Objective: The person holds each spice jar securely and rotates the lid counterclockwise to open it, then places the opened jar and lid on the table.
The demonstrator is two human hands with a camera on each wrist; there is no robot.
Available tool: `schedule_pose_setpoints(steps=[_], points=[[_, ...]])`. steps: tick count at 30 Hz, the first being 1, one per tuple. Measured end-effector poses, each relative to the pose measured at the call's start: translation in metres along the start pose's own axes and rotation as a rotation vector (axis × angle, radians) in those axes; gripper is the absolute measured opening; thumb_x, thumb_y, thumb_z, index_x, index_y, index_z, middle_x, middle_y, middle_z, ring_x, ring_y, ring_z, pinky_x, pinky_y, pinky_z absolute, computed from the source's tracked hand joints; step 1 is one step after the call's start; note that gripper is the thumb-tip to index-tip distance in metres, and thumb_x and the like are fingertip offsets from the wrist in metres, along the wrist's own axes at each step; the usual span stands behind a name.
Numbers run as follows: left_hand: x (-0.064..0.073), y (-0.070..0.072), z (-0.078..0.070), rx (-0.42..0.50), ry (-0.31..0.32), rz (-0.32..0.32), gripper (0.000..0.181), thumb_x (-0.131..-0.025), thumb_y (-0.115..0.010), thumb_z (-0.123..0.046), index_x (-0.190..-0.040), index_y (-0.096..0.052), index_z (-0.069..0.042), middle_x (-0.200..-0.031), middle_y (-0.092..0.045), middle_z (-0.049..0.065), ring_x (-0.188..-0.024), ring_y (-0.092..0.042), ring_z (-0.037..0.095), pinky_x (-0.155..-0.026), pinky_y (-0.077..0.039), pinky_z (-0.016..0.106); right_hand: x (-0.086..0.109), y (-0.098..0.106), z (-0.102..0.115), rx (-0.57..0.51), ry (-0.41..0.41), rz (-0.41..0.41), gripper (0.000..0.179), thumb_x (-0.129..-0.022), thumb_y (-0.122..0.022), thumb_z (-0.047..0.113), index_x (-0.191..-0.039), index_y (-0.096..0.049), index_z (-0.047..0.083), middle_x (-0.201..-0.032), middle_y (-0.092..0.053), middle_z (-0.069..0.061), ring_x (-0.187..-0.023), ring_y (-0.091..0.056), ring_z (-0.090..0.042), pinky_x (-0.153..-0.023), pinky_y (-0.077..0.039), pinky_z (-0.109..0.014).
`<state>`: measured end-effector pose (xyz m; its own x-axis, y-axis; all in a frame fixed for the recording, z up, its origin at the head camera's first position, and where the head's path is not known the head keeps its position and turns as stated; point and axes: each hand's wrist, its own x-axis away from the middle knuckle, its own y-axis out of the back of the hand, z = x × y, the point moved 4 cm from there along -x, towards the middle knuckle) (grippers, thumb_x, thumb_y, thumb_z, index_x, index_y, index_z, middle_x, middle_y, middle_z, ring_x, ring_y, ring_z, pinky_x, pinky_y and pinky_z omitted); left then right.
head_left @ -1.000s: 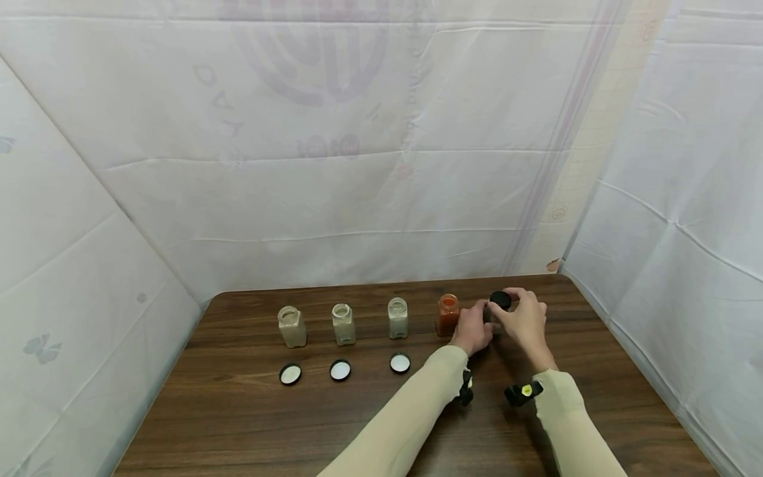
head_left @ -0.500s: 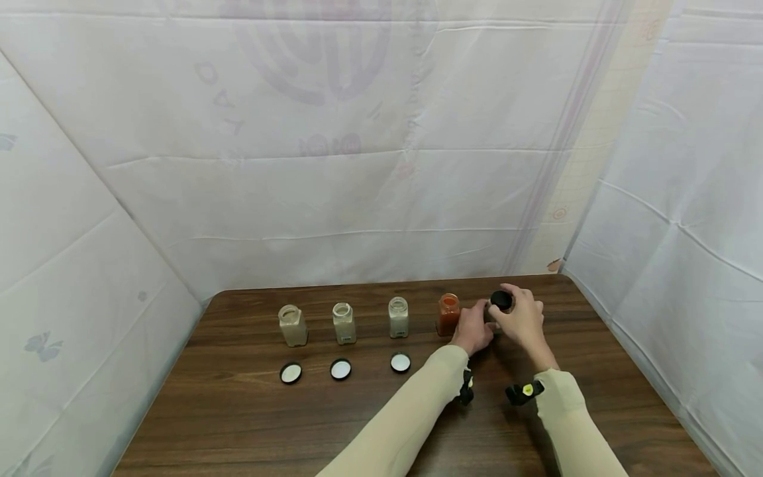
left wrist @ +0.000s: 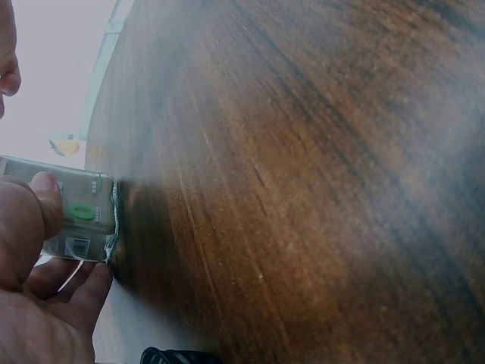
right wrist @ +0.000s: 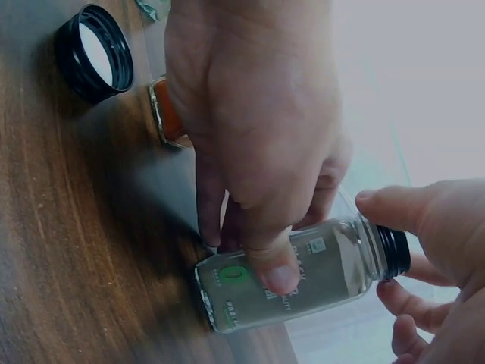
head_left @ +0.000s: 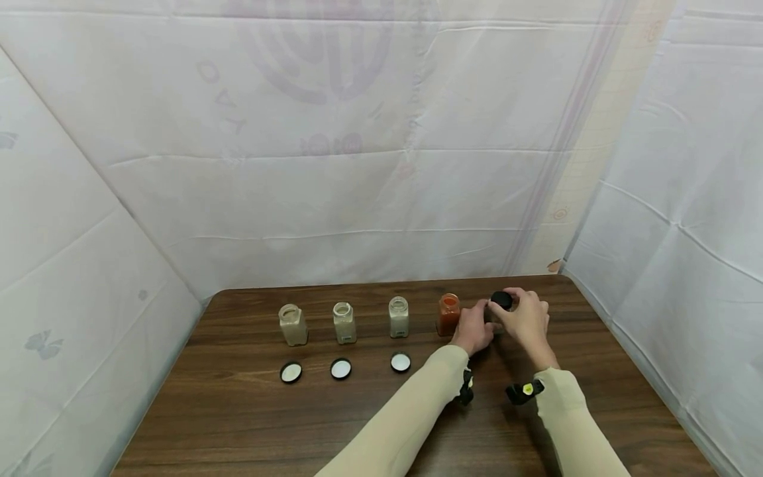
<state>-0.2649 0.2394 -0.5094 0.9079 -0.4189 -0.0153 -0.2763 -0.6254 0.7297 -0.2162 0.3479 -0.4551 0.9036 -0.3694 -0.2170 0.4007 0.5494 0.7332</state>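
Toward the table's right back, my left hand [head_left: 473, 329] grips a spice jar [right wrist: 326, 277] of greyish-brown powder, thumb on its printed front. The jar stands upright, its base at the tabletop in the left wrist view. My right hand [head_left: 526, 324] pinches the black screw lid [right wrist: 394, 252] on the jar's neck between thumb and fingers. Just left of my left hand is an uncovered jar of orange-red spice [head_left: 448, 317]. In the head view my left hand hides most of the gripped jar.
Three uncovered jars of pale powder, the nearest of them a glass jar [head_left: 399, 319], continue the row leftward. Before them lie upturned black lids with white liners, one lid [head_left: 401, 362] near my left sleeve. White sheeting [head_left: 381, 199] walls the wooden table [head_left: 250, 424].
My right hand's fingers have shifted round the black lid and back, turning at the wrist. My left hand has kept its grip on the jar in the same place.
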Motion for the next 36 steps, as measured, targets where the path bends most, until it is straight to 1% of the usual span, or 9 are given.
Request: schedule_pose_setpoints(steps=[4, 9, 14, 19, 25, 28, 36], points=[[0.0001, 0.0006, -0.0003, -0.02, -0.009, -0.009, 0.047, -0.098, -0.071, -0.023, -0.144, -0.057, -0.019, -0.129, -0.069, 0.006, -0.115, -0.066, 0.021, -0.095, -0.055, 0.033, -0.0008, 0.0003, 0.0012, 0.003, 0.032, 0.045, 0.051, -0.095, -0.071, 0.024, -0.138, -0.06, -0.001, -0.131, -0.052, -0.031, -0.109, -0.043, -0.049, -0.091, -0.036, -0.064], [0.0009, 0.0008, 0.0001, -0.022, -0.015, -0.014, 0.048, -0.098, -0.071, -0.025, -0.144, -0.057, -0.019, -0.131, -0.069, 0.006, -0.116, -0.066, 0.021, -0.095, -0.055, 0.033, -0.0003, 0.0009, 0.0023, 0.002, 0.037, 0.071, 0.051, -0.095, -0.069, 0.022, -0.14, -0.058, 0.0, -0.136, -0.049, -0.033, -0.11, -0.042, -0.05, -0.09, -0.035, -0.063], [0.0005, 0.0017, -0.0004, -0.014, -0.02, -0.02, 0.049, -0.097, -0.073, -0.027, -0.143, -0.058, -0.018, -0.129, -0.07, 0.007, -0.114, -0.067, 0.02, -0.094, -0.055, 0.032, -0.0012, 0.0013, 0.0023, -0.001, 0.043, 0.072, 0.051, -0.095, -0.068, 0.021, -0.141, -0.058, -0.001, -0.137, -0.048, -0.033, -0.113, -0.041, -0.052, -0.092, -0.035, -0.065], [-0.0014, 0.0006, -0.0001, -0.001, -0.001, -0.014, 0.051, -0.096, -0.074, -0.031, -0.143, -0.058, -0.019, -0.127, -0.07, 0.007, -0.112, -0.067, 0.018, -0.096, -0.054, 0.031, -0.0027, 0.0021, 0.0032, -0.003, 0.058, 0.07, 0.052, -0.096, -0.068, 0.021, -0.142, -0.057, -0.001, -0.138, -0.047, -0.033, -0.116, -0.04, -0.052, -0.093, -0.033, -0.066], [-0.0017, 0.0001, 0.0014, 0.015, 0.01, -0.009, 0.05, -0.096, -0.075, -0.03, -0.142, -0.059, -0.02, -0.128, -0.07, 0.005, -0.115, -0.066, 0.018, -0.098, -0.053, 0.033, -0.0046, 0.0035, 0.0041, 0.002, 0.068, 0.05, 0.053, -0.095, -0.071, 0.022, -0.141, -0.058, 0.0, -0.137, -0.048, -0.032, -0.112, -0.04, -0.05, -0.09, -0.034, -0.063], [-0.0018, -0.0005, 0.0018, 0.028, 0.016, -0.004, 0.048, -0.096, -0.075, -0.029, -0.141, -0.06, -0.019, -0.128, -0.07, 0.005, -0.115, -0.066, 0.018, -0.098, -0.054, 0.034, -0.0045, 0.0042, 0.0046, 0.008, 0.068, 0.046, 0.053, -0.095, -0.071, 0.023, -0.141, -0.058, 0.001, -0.137, -0.048, -0.032, -0.111, -0.04, -0.049, -0.09, -0.034, -0.063], [-0.0017, -0.001, 0.0011, 0.048, 0.034, -0.003, 0.049, -0.096, -0.075, -0.029, -0.141, -0.059, -0.02, -0.126, -0.071, 0.005, -0.113, -0.067, 0.017, -0.097, -0.054, 0.035, -0.0038, 0.0069, 0.0061, 0.004, 0.059, 0.062, 0.053, -0.096, -0.072, 0.025, -0.141, -0.058, 0.001, -0.138, -0.048, -0.031, -0.118, -0.039, -0.051, -0.096, -0.031, -0.066]])
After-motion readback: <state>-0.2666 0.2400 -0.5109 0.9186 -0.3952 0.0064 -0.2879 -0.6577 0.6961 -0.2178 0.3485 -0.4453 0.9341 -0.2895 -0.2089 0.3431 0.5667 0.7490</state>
